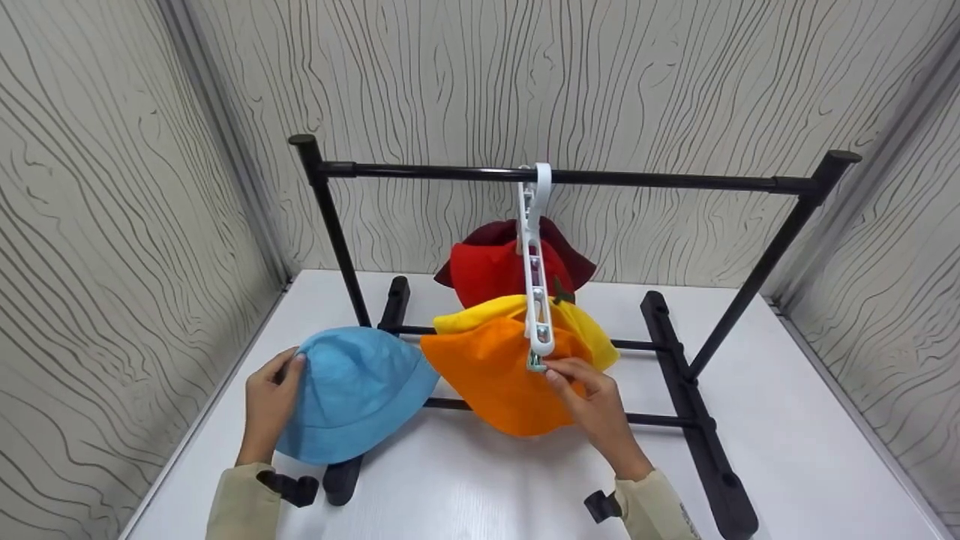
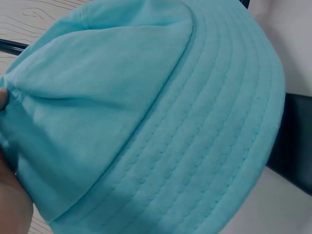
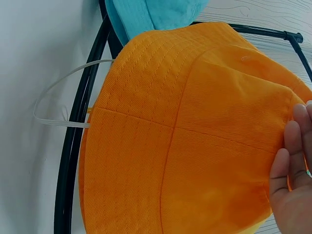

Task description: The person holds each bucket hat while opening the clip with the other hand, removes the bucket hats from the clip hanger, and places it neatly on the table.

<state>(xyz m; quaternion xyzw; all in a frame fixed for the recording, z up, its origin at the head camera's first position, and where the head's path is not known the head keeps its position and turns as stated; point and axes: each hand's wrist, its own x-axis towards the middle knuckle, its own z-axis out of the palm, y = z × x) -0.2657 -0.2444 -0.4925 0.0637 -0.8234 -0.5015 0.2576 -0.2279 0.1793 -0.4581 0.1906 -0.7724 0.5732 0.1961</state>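
Left hand point(image 1: 268, 399) pinches the blue hat point(image 1: 364, 394) by its crown, left of the orange hat point(image 1: 495, 375). Right hand point(image 1: 598, 405) pinches the small green clip point(image 1: 535, 364) at the white hanger's point(image 1: 533, 281) near end, thumb and fingers nearly together.

Looked like a lab-style booth, not certain. Cream panels with dark wavy wood-grain lines point(image 1: 615, 82) walled three sides, straight grey strips point(image 1: 226, 135) marked the corners, smooth white worktop point(image 1: 472, 491) spanned between them. Small black devices point(image 1: 300, 490) sat at both beige sleeve cuffs point(image 1: 241, 501).
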